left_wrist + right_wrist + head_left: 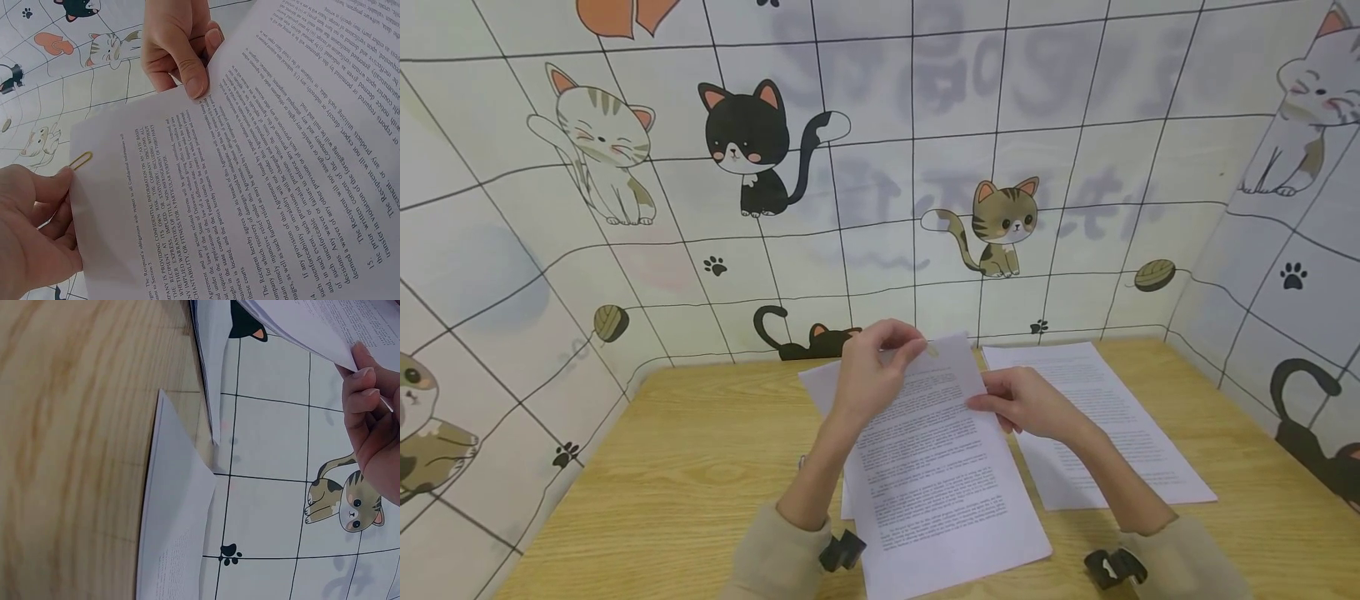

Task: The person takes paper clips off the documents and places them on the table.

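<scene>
Printed sheets of paper [932, 467] are raised off the table at their far end. A yellow paper clip [81, 160] sits on their top edge, and my left hand [874, 367] pinches it there between thumb and fingers. My right hand [1030, 404] grips the sheets by the right edge, thumb on the printed face and fingers behind. In the right wrist view a hand [378, 425] holds the sheets' edge at the upper right.
More paper [820, 382] lies behind the held sheets on the left. Another printed stack [1097, 417] lies to the right on the wooden table [700, 467]. A small shiny object [802, 461] shows beside the left forearm, mostly hidden. A cat-patterned wall covering [880, 192] encloses the table.
</scene>
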`<state>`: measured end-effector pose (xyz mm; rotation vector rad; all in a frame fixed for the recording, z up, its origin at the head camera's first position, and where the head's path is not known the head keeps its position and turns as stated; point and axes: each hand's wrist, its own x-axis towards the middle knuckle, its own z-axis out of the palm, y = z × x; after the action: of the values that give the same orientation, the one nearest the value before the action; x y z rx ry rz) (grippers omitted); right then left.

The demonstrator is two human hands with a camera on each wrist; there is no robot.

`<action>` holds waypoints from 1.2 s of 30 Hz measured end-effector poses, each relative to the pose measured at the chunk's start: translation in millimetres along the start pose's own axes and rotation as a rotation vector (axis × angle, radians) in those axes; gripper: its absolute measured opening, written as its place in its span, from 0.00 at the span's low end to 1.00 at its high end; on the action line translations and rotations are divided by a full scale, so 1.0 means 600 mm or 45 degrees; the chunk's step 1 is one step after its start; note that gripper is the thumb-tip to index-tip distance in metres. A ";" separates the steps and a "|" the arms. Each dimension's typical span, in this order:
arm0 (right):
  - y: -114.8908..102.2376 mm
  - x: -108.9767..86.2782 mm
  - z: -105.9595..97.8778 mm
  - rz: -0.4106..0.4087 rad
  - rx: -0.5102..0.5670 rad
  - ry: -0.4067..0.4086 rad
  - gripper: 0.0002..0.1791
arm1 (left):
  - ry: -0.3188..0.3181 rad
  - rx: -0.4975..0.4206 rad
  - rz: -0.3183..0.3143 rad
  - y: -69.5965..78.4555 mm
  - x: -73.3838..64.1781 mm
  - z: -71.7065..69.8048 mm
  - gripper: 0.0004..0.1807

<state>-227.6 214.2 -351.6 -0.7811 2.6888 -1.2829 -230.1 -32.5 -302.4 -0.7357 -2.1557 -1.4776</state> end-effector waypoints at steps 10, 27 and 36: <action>0.004 0.001 0.000 0.025 -0.018 -0.019 0.08 | 0.149 -0.097 0.030 0.005 0.001 0.004 0.02; 0.008 0.001 -0.004 0.027 -0.026 -0.007 0.08 | 0.048 -0.231 0.023 0.022 -0.008 -0.021 0.03; 0.003 -0.002 -0.005 0.018 -0.031 -0.005 0.10 | 0.004 -0.205 0.010 0.008 -0.021 -0.045 0.02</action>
<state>-228.4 217.9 -351.0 -0.7645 2.7070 -1.2470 -216.2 -58.6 -297.1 -0.7942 -2.0464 -1.6620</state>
